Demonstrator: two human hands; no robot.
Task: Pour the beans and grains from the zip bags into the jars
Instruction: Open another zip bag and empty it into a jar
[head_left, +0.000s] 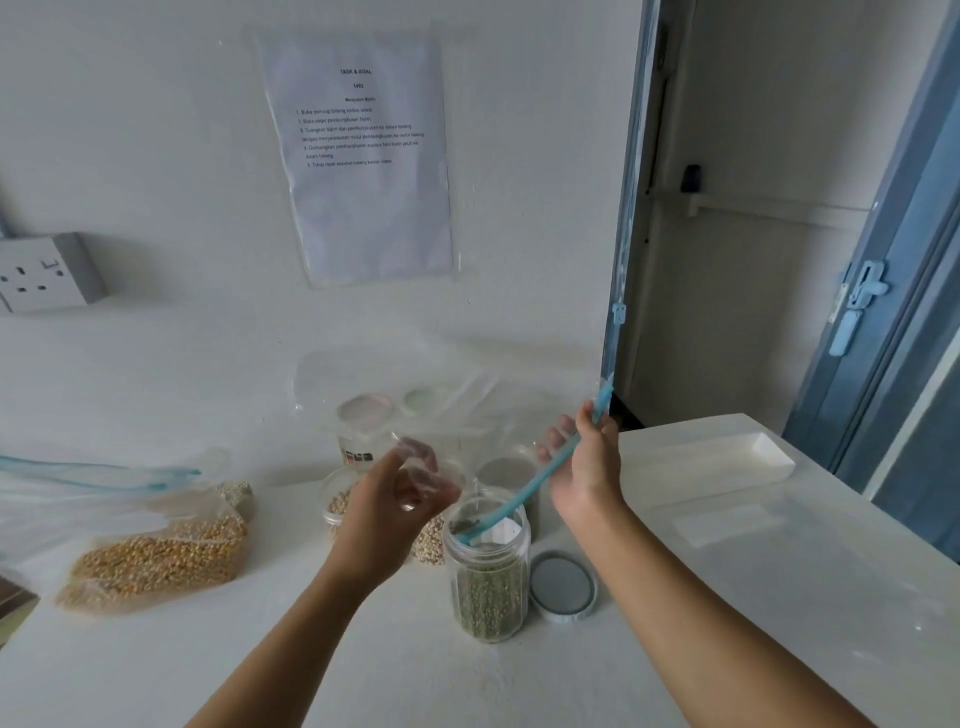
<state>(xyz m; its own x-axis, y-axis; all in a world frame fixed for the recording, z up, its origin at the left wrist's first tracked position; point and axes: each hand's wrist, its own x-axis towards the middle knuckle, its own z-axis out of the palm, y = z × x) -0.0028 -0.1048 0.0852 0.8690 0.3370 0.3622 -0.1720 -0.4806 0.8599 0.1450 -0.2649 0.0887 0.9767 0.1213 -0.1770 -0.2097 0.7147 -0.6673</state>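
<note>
Both arms reach forward: the left hand (387, 512) pinches the bottom of a clear zip bag (511, 501), and the right hand (587, 467) curls its fingers round the bag's blue zip edge. The bag's mouth dips into an open jar (487, 587) about half full of green beans.

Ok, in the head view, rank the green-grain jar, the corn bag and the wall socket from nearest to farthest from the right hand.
1. Green-grain jar: just below and left of the right hand, which grips the zip bag over it.
2. Corn bag: lying far to the left.
3. Wall socket: up on the wall, at the left edge.
</note>
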